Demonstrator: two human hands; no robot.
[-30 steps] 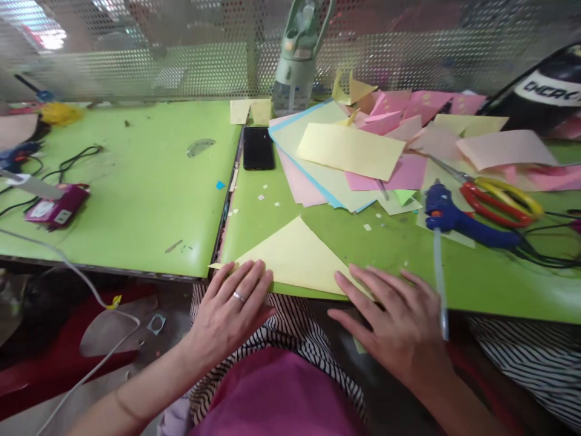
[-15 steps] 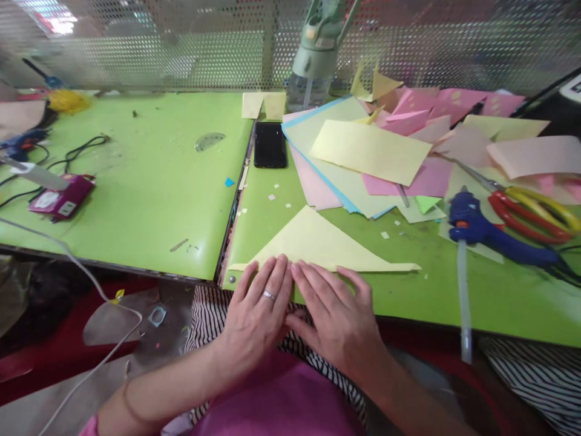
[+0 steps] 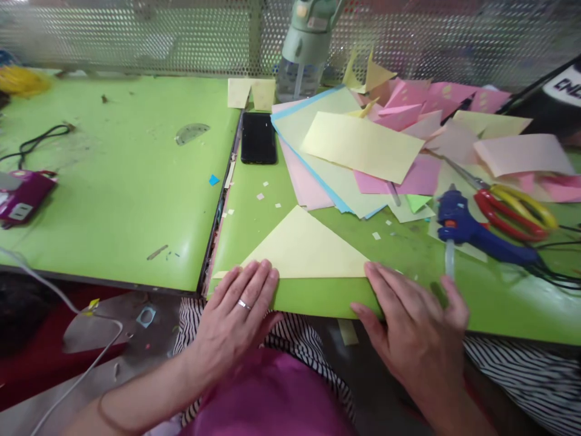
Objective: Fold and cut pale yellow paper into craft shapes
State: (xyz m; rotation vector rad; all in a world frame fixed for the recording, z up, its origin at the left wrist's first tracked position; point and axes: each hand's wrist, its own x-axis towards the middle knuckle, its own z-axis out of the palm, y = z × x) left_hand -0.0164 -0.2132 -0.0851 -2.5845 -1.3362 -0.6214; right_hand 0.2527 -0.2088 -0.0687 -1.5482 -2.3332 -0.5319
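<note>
A pale yellow sheet of paper lies on the green table, folded into a wide triangle with its long edge towards me. My left hand rests flat on the left part of that edge, fingers stretched out, a ring on one finger. A thin strip of the paper sticks out to its left. At the triangle's right corner, my right hand lies with fingertips on the paper and thumb spread apart. Its fingers cover the right end of the folded edge.
Behind the triangle lie a phone and a pile of coloured paper, with a water bottle further back. On the right are a blue glue gun and scissors. A purple power adapter sits at far left.
My right hand has slid right along the folded edge, from the middle to the right corner. My left hand has shifted slightly left. The view has turned a little to the right.
</note>
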